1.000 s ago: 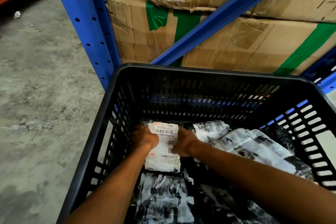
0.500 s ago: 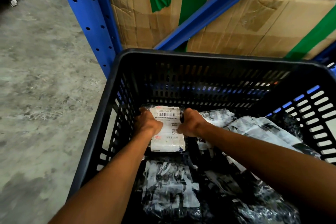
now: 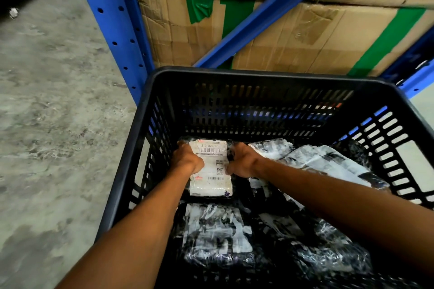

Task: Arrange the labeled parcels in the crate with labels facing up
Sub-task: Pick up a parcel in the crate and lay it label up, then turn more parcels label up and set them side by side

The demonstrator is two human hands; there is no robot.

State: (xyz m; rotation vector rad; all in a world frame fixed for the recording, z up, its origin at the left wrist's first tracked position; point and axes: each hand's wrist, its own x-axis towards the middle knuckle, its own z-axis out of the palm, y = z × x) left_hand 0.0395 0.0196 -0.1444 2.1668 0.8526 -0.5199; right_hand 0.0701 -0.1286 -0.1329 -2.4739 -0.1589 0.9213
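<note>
Both hands still press the labelled parcel down, unmoved.

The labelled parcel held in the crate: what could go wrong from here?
1. The labelled parcel sits on loose, glossy parcels; it may tilt or slide once the left hand and right hand release it.
2. Neighbouring parcels show no label; they may lie face down.

Both bare forearms are reaching forward and down, converging. Left hand is lying knuckles-up, fingers curled downward and closed around what it grips. Right hand is mirroring it just beside, knuckles up, fingers likewise curled in a grip; fingertips hidden.
</note>
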